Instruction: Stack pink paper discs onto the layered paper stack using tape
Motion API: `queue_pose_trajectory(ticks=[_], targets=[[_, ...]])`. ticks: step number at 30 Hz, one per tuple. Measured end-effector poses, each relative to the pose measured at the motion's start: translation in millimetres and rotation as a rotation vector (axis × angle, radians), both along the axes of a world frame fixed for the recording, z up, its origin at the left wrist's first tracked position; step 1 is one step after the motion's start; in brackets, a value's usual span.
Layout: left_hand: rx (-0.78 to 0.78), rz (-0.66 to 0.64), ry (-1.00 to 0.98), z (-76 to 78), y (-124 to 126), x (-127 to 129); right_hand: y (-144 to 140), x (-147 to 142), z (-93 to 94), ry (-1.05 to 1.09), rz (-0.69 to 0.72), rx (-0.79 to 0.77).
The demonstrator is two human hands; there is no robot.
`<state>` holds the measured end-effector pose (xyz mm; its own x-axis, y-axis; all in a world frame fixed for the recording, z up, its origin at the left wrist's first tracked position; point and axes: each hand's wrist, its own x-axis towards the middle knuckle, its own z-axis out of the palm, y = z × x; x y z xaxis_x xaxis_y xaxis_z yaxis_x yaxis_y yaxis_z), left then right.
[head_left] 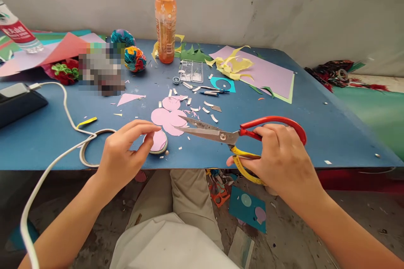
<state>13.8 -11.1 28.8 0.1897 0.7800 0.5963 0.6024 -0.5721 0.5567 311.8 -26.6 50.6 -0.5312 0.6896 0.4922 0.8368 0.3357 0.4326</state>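
Note:
My right hand (279, 151) grips a large pair of scissors (217, 135) by its red and yellow handles. The blades are parted a little and point left, with their tips over several pink paper circles (162, 117) on the table. Left of the tips, my left hand (126, 147) has thumb and forefinger brought close in a pinch; whatever is between them, if anything, I cannot make out. Just beside those fingertips lies a round, pale-rimmed object (159, 150) with pink paper on top, partly covered by the hand.
An orange drink bottle (166, 29) stands at the back, near fabric-like balls (135, 59). Yellow paper scraps (235, 65) rest on a lilac sheet (274, 75). A white cable (65, 105) and a pale ring (83, 153) lie at left. Small white scraps dot the blue table (315, 134).

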Motion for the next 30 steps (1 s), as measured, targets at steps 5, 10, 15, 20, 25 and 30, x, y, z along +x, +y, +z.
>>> queue_pose_trajectory(ticks=[5,10,15,20,25,30], targets=[[0.127,-0.155,0.151,6.6,7.4,8.4,-9.2,-6.9,5.5,-0.041,0.057,-0.003],[0.176,-0.21,0.231,12.1,8.4,14.4,-17.6,-14.0,12.8,-0.104,0.077,0.003],[0.167,-0.027,0.206,13.5,1.1,24.2,-23.0,-20.8,18.5,-0.141,0.068,0.001],[0.094,0.004,0.176,14.7,-3.6,30.2,-25.1,-23.5,20.7,-0.153,0.062,0.015],[0.03,-0.015,0.164,17.3,-5.6,29.9,-27.8,-22.0,21.2,-0.151,0.04,0.003],[-0.059,-0.045,0.119,16.3,-10.4,29.5,-30.0,-20.7,22.3,-0.169,0.022,-0.004]])
